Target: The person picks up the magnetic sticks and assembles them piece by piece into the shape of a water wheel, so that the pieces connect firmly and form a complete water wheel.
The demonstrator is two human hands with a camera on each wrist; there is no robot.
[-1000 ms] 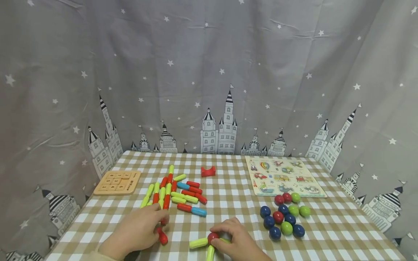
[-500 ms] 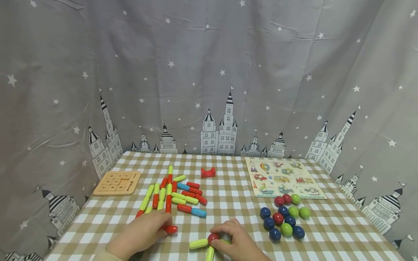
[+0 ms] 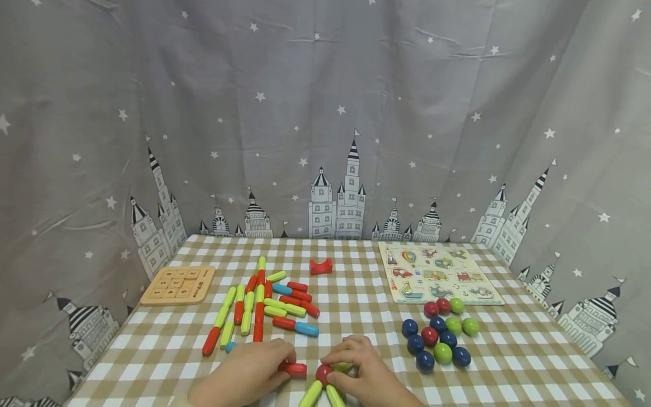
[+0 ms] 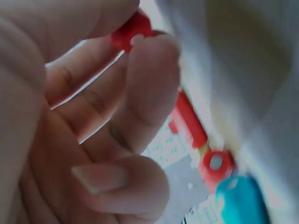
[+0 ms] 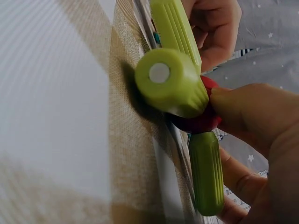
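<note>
Near the front of the table, my right hand (image 3: 368,373) pinches a red ball (image 3: 324,374) between thumb and fingers. Three ribbed yellow-green sticks join onto this ball; two point toward the near edge, and another green stick (image 5: 206,172) lies beneath the right fingers. Just left of the ball, my left hand (image 3: 249,367) pinches a short red stick (image 3: 293,369), whose free end points at the ball. The left wrist view shows the red stick's end (image 4: 133,31) between thumb and finger. Behind the left hand, a blue stick (image 3: 231,346) is partly covered.
Several red, green and blue sticks (image 3: 259,311) lie behind the left hand. To the right are several blue, red and green balls (image 3: 442,353). A wooden number puzzle (image 3: 178,285), a red curved block (image 3: 321,266) and a picture puzzle board (image 3: 437,274) stand farther back on the checked cloth.
My left hand has moved right, carrying the red stick up close to the red ball. The ball's green sticks have swung round, so the one that pointed left now points toward the near edge.
</note>
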